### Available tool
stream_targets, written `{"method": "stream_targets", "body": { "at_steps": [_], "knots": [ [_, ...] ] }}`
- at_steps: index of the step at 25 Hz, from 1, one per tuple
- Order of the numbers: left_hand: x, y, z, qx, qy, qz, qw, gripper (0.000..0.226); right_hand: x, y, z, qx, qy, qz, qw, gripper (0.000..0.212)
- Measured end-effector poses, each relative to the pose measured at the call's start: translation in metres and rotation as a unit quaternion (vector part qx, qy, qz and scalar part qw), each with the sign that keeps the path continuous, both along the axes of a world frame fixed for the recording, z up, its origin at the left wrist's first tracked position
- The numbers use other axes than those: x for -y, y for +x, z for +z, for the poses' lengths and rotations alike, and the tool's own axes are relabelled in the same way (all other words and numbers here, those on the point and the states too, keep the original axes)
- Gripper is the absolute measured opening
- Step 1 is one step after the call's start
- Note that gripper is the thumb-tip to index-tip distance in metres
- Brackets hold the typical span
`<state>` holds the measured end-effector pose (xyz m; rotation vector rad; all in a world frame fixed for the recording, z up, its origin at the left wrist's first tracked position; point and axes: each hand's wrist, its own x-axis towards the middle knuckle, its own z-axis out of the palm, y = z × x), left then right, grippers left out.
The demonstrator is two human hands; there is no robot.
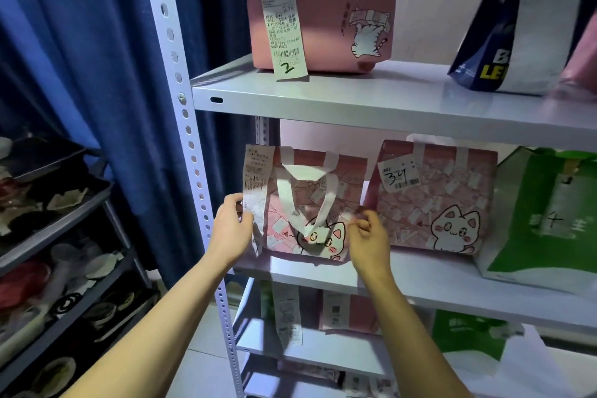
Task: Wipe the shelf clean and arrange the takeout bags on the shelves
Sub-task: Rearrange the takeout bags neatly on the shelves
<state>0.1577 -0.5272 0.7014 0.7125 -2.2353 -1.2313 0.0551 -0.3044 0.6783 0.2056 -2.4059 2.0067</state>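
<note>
The left hand (231, 223) pinches the long white paper receipt (256, 191) hanging off a pink cat-print takeout bag (310, 213) on the middle white metal shelf (436, 284). The right hand (368, 236) grips the bag's right edge, just beside a second pink cat-print bag (442, 200) marked 324.
</note>
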Motion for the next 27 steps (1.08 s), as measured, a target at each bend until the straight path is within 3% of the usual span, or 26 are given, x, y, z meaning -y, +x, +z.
{"method": "stream_targets", "body": {
  "at_steps": [4, 13, 27],
  "knots": [
    [-0.007, 0.025, 0.003, -0.033, 0.009, 0.002, 0.999, 0.02, -0.01, 0.023, 0.005, -0.043, -0.02, -0.04, 0.998, 0.019],
    [-0.029, 0.086, 0.025, -0.14, 0.07, -0.049, 0.987, 0.015, -0.041, 0.082, 0.031, -0.049, -0.056, -0.087, 0.993, 0.014],
    [-0.081, 0.113, 0.064, -0.19, 0.158, -0.129, 0.96, 0.013, -0.096, 0.125, 0.08, -0.084, -0.09, -0.134, 0.983, 0.009]
  ]
}}
